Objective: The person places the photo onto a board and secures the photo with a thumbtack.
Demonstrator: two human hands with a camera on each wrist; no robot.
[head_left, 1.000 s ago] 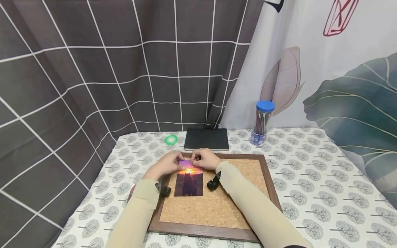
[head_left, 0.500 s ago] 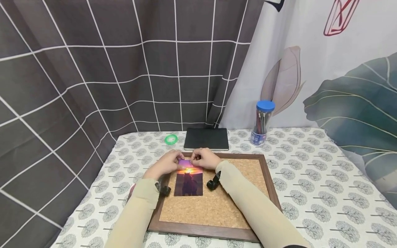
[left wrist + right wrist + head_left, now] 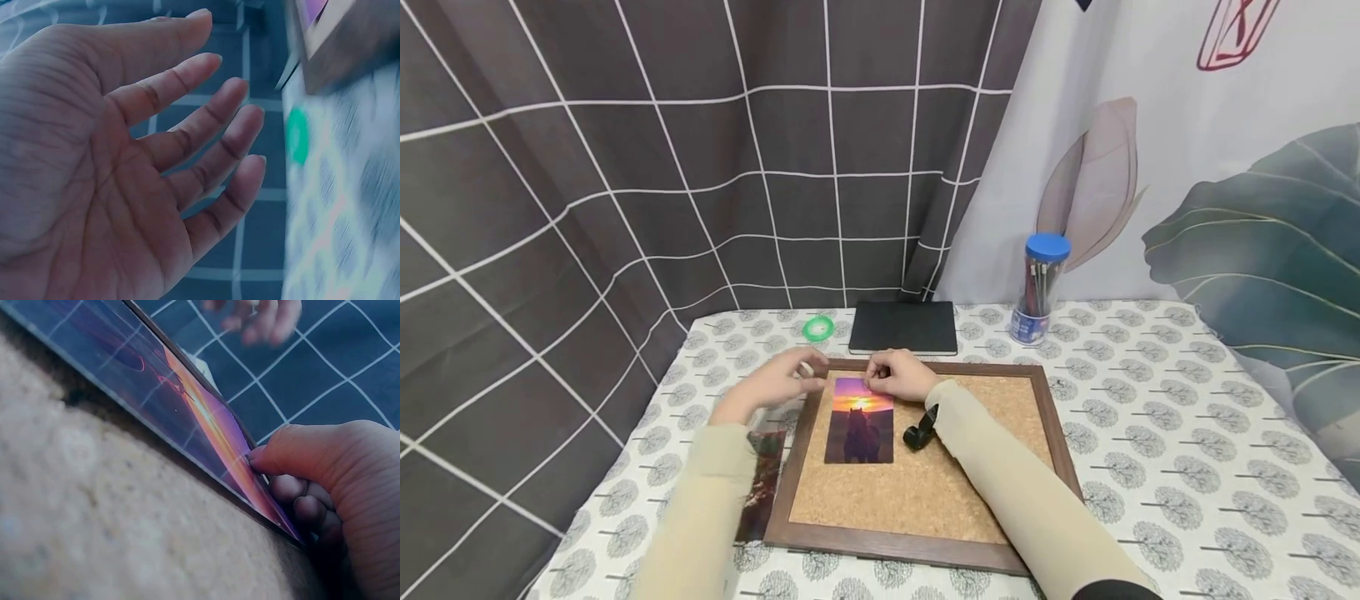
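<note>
A photo [image 3: 859, 429] of a dark horse against an orange and purple sunset lies on the left part of a wood-framed cork board [image 3: 940, 500]. At its upper right corner, my right hand [image 3: 901, 377] pinches the photo, fingers curled. The right wrist view has the thumb [image 3: 294, 450] pressed on the purple end of the print. Apart from the photo, my left hand [image 3: 778, 382] hovers over the board's upper left corner. Its fingers [image 3: 206, 119] are spread and relaxed, with nothing in the palm.
Another dark reddish photo [image 3: 766, 479] lies left of the board, partly under the left sleeve. Behind the board are a green tape roll [image 3: 807, 331], a black notebook [image 3: 902, 327] and a blue-lidded jar [image 3: 1033, 292] of pencils. A dark grid curtain [image 3: 700, 167] hangs behind.
My left hand has let go of the photo and moved left, uncovering the second photo beside the board. The right hand stays at the photo's corner. The head view has shifted slightly.
</note>
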